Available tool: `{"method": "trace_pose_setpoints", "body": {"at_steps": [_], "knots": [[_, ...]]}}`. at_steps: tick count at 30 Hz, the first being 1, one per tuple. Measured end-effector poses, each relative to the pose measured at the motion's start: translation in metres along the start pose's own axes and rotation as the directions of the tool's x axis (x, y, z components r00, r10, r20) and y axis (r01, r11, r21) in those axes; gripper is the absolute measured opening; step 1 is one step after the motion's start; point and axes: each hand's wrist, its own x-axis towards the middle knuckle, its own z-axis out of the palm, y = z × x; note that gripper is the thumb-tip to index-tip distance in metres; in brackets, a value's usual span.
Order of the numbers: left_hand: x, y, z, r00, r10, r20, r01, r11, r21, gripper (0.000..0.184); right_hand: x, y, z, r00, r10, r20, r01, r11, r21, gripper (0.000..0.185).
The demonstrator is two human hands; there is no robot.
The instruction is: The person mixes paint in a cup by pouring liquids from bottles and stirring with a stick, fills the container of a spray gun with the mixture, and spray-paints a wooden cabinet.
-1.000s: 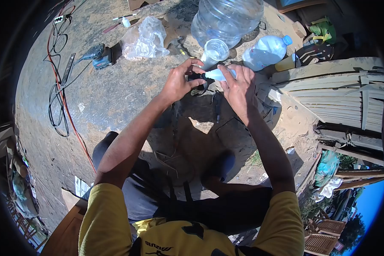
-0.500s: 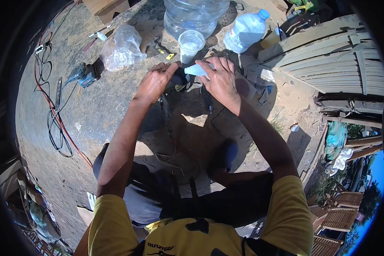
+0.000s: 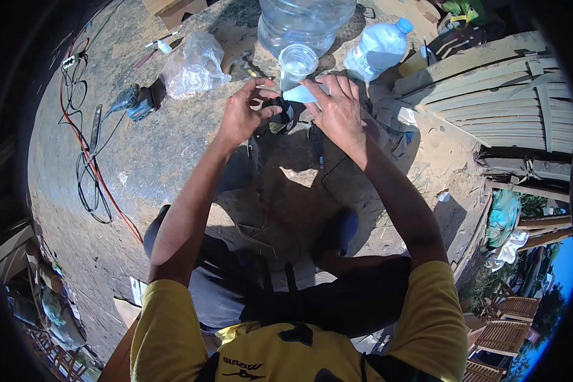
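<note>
My right hand (image 3: pixel 340 111) is closed around a small white bottle (image 3: pixel 301 94), tipped on its side with the narrow end pointing left. That end reaches the top of a small black container (image 3: pixel 284 113), which sits in shadow. On the container's left, my left hand (image 3: pixel 243 114) has its thumb and curled fingertips at the dark rim, seemingly gripping it. Whether liquid passes between the two cannot be made out. Just beyond the hands stands a clear plastic cup (image 3: pixel 298 63) with pale contents.
A large clear water jug (image 3: pixel 299 25) and a blue-capped bottle (image 3: pixel 379 51) stand at the back. A plastic bag (image 3: pixel 196 67), a hammer (image 3: pixel 245 65) and a blue power sander (image 3: pixel 130 102) lie leftward, near cables (image 3: pixel 86 149). Wooden slats (image 3: pixel 484 95) lie at right.
The view has shifted slightly, so things sit a little right. My left fingers have spread apart and show more of the black container. The white bottle is still tilted in my right hand.
</note>
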Motion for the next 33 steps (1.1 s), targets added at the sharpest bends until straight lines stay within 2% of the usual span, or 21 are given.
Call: {"method": "trace_pose_setpoints", "body": {"at_steps": [2, 3, 5, 7, 9, 15, 17, 24, 30, 33], "knots": [[0.002, -0.005, 0.001, 1.000, -0.024, 0.016, 0.026, 0.981, -0.190, 0.055, 0.005, -0.002, -0.005, 1.000, -0.015, 0.008, 0.015, 1.000, -0.024, 0.056], [0.003, -0.007, 0.000, 1.000, -0.025, 0.003, 0.025, 0.982, -0.190, 0.055, 0.007, -0.002, -0.005, 1.000, -0.028, 0.008, 0.028, 0.999, -0.021, 0.056], [0.001, -0.007, 0.001, 0.988, -0.144, 0.063, 0.157, 0.880, -0.448, 0.054, 0.010, -0.002, -0.007, 0.999, -0.047, -0.009, 0.046, 0.997, -0.066, 0.057], [0.001, -0.003, 0.000, 0.982, -0.181, 0.050, 0.184, 0.880, -0.437, 0.052, 0.014, -0.002, -0.008, 0.998, -0.065, -0.001, 0.065, 0.995, -0.075, 0.057], [0.000, -0.004, 0.002, 0.992, -0.117, 0.036, 0.122, 0.913, -0.389, 0.052, 0.014, -0.003, -0.011, 0.996, -0.084, -0.002, 0.084, 0.992, -0.097, 0.057], [0.001, -0.006, 0.004, 0.997, -0.066, 0.037, 0.076, 0.893, -0.443, 0.054, 0.017, -0.006, -0.015, 0.990, -0.143, 0.003, 0.142, 0.981, -0.128, 0.053], [0.002, -0.005, 0.004, 0.988, -0.124, 0.094, 0.155, 0.842, -0.517, 0.053, 0.019, -0.007, -0.015, 0.987, -0.158, 0.000, 0.157, 0.978, -0.141, 0.050], [0.002, -0.007, 0.002, 0.988, -0.114, 0.106, 0.152, 0.855, -0.497, 0.057, 0.023, -0.006, -0.014, 0.990, -0.135, 0.028, 0.138, 0.976, -0.170, 0.049], [0.001, -0.007, 0.000, 0.981, -0.163, 0.101, 0.191, 0.872, -0.451, 0.053, 0.022, -0.006, -0.011, 0.992, -0.118, 0.036, 0.123, 0.980, -0.159, 0.051], [0.002, -0.011, 0.002, 0.991, -0.103, 0.084, 0.131, 0.874, -0.467, 0.053, 0.021, -0.007, -0.011, 0.994, -0.103, 0.029, 0.107, 0.984, -0.143, 0.053]]}}
